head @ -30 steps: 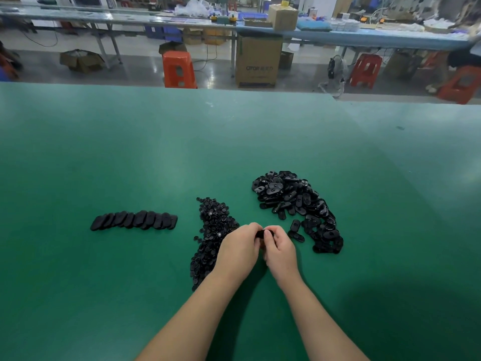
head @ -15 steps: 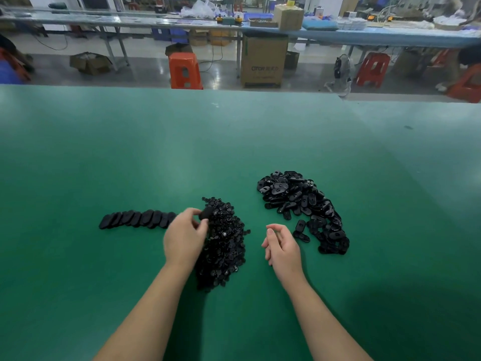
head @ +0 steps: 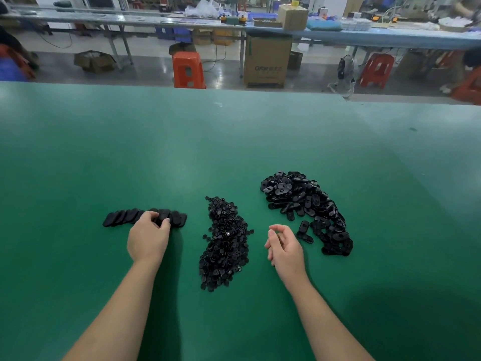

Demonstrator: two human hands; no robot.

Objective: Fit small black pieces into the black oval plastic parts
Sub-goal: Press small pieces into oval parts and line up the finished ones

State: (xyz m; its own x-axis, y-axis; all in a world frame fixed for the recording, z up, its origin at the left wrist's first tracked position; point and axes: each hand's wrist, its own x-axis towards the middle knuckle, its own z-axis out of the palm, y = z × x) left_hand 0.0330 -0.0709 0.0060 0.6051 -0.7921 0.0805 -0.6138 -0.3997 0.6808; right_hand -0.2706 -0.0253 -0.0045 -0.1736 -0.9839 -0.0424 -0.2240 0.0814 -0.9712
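A heap of small black pieces (head: 225, 243) lies in the middle of the green table (head: 234, 142). To its right is a heap of black oval plastic parts (head: 307, 204). At the left, a row of oval parts (head: 122, 217) lies overlapping on the table. My left hand (head: 148, 237) is at the right end of that row, its fingers curled round one oval part (head: 164, 217) there. My right hand (head: 285, 247) hovers between the two heaps, fingers loosely curled, holding nothing.
The table's far edge runs across the upper view. Beyond it stand orange stools (head: 188, 70), a cardboard box (head: 266, 61) and a long workbench (head: 338, 35) with boxes and bags.
My hands were together over the pieces a second ago. My left hand has since carried an oval part leftward to the row, while my right hand has stayed near the heaps, empty.
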